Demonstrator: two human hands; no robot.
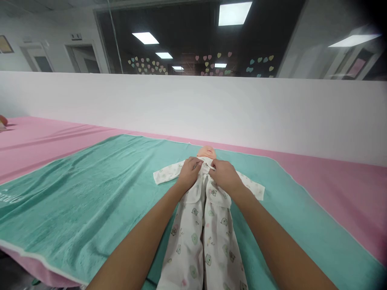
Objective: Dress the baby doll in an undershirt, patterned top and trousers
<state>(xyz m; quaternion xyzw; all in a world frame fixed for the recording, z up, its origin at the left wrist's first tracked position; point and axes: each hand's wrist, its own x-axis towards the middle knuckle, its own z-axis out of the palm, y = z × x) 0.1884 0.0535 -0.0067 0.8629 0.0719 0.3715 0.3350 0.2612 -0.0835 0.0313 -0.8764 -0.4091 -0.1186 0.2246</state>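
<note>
On teal blanket [90, 193], doll [207, 152]; pink sheet [341, 193] beneath, white wall [181, 106] behind.

On the doll [207, 152], the left hand [189, 173] and right hand [225, 176] pinch the patterned outfit [193, 229]; beneath the doll, a green blanket [105, 197].

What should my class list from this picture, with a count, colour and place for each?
Doll: 1, pinkish head, centre
Outfit: pieces unclear, white with animal prints, below the doll's head
Blanket: 1, green, under the outfit
Covering: count unclear, pink, under the blanket
Wall: 1, white, beyond the covering
Window: panes unclear, dark, above the wall
Heart shapes: many, mixed colours, across the window
Ceiling lights: at least six, white, top
Doorways: at least two, greyish, upper left
Frame: 1, brownish, upper left edge
Cut-off object: unclear, orangish, left edge
Left hand: 1, bare, at the outfit's chest
Right hand: 1, bare, opposite it
</note>
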